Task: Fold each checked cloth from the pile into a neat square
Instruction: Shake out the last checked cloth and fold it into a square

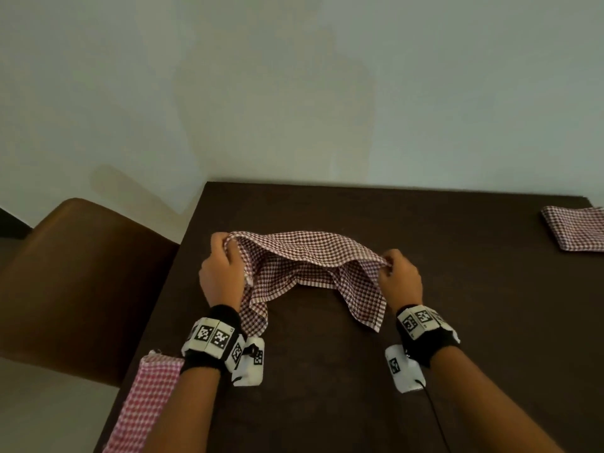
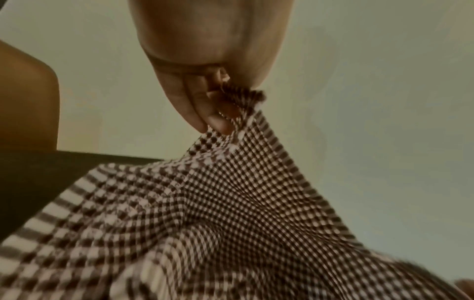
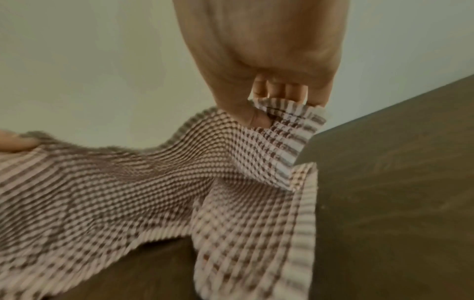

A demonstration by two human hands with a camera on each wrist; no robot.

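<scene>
At frame center, the checked cloth (image 1: 304, 259) hangs over the dark tabletop (image 1: 425, 289), its lower corners drooping. The left hand (image 1: 222, 273) pinches its left end; the right hand (image 1: 400, 276) pinches its right. A folded cloth (image 1: 575, 230) lies at the right edge.

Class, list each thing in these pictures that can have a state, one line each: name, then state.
Cloth in hand: unfolded, lifted at two ends, sagging, lower corners on the table.
Left hand: fingers pinch one end.
Right hand: fingers pinch the other end.
Cloth at far right: folded, flat on the table.
Cloth at near left: draped over the table edge.
</scene>
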